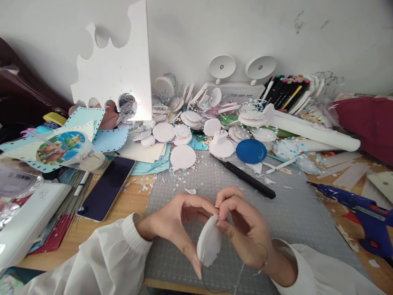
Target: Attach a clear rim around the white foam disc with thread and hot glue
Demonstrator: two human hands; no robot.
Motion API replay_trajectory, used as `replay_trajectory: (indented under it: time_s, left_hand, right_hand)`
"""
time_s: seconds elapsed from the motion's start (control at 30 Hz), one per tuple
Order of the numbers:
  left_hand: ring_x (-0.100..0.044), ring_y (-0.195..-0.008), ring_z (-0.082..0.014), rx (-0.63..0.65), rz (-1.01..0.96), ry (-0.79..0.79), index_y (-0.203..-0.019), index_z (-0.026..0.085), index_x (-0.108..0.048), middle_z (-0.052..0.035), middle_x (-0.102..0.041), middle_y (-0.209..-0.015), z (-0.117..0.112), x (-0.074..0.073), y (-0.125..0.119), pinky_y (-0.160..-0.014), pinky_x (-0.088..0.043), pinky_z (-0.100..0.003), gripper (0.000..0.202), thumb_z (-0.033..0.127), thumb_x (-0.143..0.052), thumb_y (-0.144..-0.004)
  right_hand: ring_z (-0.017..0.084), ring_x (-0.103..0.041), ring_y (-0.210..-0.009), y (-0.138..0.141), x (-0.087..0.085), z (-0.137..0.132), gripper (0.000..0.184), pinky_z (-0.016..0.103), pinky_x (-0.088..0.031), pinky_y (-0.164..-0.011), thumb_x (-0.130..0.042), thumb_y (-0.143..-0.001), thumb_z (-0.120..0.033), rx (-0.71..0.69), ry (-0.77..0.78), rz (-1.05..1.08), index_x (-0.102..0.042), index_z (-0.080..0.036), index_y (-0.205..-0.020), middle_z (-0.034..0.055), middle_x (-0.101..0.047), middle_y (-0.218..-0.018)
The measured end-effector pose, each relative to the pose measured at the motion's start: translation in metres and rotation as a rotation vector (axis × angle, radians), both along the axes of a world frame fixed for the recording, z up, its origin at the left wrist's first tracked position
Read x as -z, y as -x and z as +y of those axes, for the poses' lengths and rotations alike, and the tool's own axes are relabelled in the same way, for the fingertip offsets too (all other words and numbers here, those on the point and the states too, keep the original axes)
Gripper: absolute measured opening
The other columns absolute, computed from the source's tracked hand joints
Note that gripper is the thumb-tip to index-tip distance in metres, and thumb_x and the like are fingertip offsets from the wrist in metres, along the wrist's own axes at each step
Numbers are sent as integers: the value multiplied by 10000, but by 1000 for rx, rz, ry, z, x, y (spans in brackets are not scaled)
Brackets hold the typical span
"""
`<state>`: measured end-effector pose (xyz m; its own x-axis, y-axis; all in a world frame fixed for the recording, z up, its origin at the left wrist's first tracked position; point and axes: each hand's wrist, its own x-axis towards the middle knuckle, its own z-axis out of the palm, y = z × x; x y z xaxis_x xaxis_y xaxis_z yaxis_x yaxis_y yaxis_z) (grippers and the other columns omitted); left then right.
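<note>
The left hand [174, 218] and right hand [245, 225] hold 1 white disc [210, 243], tilted, between their fingertips above the grey mat [294, 217].

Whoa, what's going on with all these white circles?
Someone is holding a white disc over a gray mat. The left hand grips its edge, thumb near the bottom, while the right hand pinches the top. More white discs lie behind. A blue glue gun sits off to the right, and a phone lies to the left.
</note>
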<state>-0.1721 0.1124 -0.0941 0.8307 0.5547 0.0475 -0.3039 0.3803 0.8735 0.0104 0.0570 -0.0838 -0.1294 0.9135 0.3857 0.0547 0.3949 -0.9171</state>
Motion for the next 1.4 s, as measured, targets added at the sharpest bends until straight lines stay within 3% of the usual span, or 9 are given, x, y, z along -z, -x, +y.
replay_trajectory:
  time_s: [0.17, 0.43, 0.53, 0.63, 0.73, 0.83, 1.07, 1.23, 1.4]
  left_hand:
    - [-649, -964, -248, 7, 41, -8, -1042, 215, -750, -83, -731, -1014, 2, -2, 1, -917, -504, -406, 836, 191, -974, -237]
    - [-641, -934, -219, 112, 9, 52, -1049, 225, -750, -50, -710, -1012, 6, -3, 2, -907, -495, -381, 788, 172, -970, -293]
    - [-657, -818, -202, 211, 45, 179, -1004, 169, -742, -61, -722, -919, 6, -8, 3, -802, -513, -335, 651, 347, -953, -414]
    - [-663, -680, -218, 295, 59, 306, -973, 123, -729, -111, -735, -846, 5, -9, 5, -626, -513, -307, 648, 587, -839, -535]
    - [-601, -525, -180, 228, 114, 371, -850, 84, -733, -113, -711, -707, 3, -4, 8, -498, -448, -268, 661, 702, -714, -615]
    - [-511, -458, -113, 121, 152, 393, -750, 111, -714, -40, -657, -597, 1, -2, 11, -455, -365, -221, 556, 663, -685, -693]
    - [-520, -436, -135, 175, 150, 405, -757, 148, -718, -15, -625, -511, 0, -7, 7, -464, -404, -239, 547, 687, -647, -711]
    - [-604, -492, -205, 215, 160, 396, -723, 132, -731, -71, -674, -529, 3, -11, 6, -456, -433, -270, 563, 688, -678, -657]
    - [-688, -630, -297, 362, 155, 364, -886, 81, -755, -176, -744, -703, 5, -17, 5, -524, -504, -333, 676, 704, -632, -657]
  right_hand:
    - [171, -502, -789, 0, 2, 0, 120, 293, -445, -677, -611, -905, -272, -61, 119, 122, -559, -221, -809, 32, -489, -888]
    - [103, -413, -682, 0, -5, 10, 206, 199, -402, -583, -657, -891, -355, -357, 375, 377, -502, -228, -845, -20, -409, -842]
    - [95, -434, -666, -2, -6, 12, 238, 183, -426, -525, -701, -849, -400, -425, 464, 409, -545, -226, -899, -15, -416, -861]
    - [92, -526, -653, -4, -3, 12, 264, 189, -470, -490, -710, -835, -418, -522, 524, 434, -582, -204, -921, 1, -447, -894]
    - [91, -593, -617, -4, -1, 12, 267, 197, -483, -490, -717, -833, -403, -586, 561, 455, -591, -183, -916, 6, -479, -889]
    - [97, -616, -603, -3, -1, 12, 276, 199, -479, -479, -735, -816, -398, -618, 602, 471, -591, -172, -884, 13, -506, -887]
    - [111, -656, -598, -1, -2, 10, 230, 191, -477, -481, -722, -835, -255, -601, 607, 566, -549, -154, -722, -22, -517, -774]
    - [102, -630, -572, -2, -3, 10, 218, 218, -494, -492, -716, -842, -260, -605, 622, 577, -569, -152, -721, -20, -521, -773]
    - [71, -575, -547, -4, 0, 10, 235, 194, -451, -470, -671, -884, -321, -547, 585, 504, -616, -146, -736, -10, -515, -776]
